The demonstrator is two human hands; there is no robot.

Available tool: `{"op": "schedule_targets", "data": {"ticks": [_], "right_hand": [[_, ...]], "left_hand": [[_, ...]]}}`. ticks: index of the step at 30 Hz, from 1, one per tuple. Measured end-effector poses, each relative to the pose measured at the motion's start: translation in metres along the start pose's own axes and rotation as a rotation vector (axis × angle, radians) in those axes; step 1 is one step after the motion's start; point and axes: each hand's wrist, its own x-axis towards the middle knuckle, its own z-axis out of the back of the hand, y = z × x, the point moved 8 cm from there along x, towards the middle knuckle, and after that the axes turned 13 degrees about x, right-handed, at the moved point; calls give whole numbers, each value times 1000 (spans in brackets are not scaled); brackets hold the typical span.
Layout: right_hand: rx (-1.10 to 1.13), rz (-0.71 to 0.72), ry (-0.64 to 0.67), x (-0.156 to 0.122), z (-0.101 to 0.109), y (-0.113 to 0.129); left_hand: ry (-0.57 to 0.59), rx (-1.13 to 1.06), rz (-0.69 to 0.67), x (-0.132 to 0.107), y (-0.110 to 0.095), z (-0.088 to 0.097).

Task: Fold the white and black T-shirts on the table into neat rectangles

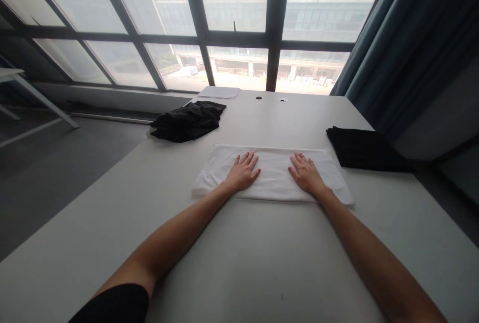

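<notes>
A white cloth (275, 178), folded into a wide flat rectangle, lies on the white table (254, 243). My left hand (242, 171) rests palm down on its left half, fingers spread. On the right half, my right hand (307, 174) lies flat in the same way, fingers stretched out and pointing away from me. Neither hand grips the fabric. Soft wrinkles show in the cloth around and between the hands. Whether it is a garment or a plain piece of fabric, I cannot tell.
Crumpled black material (189, 121) sits at the table's left edge, with a stack of white paper (219, 93) behind it. A folded black cloth (366, 149) lies at the right edge. Beyond are two cable holes, tall windows and a blue curtain (396, 33).
</notes>
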Motion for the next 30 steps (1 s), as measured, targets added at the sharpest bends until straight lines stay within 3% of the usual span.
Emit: {"op": "schedule_targets", "data": {"ticks": [6,26,30], "right_hand": [[-8,-79,-67,-2,14,-20],[51,-74,-106,0,3,-25],[25,-86,-110,-1,7,-20]], "left_hand": [[4,2,-5,1,1,3],[97,53,-13,-3,1,5],[165,23,-15,3,0,8]]}}
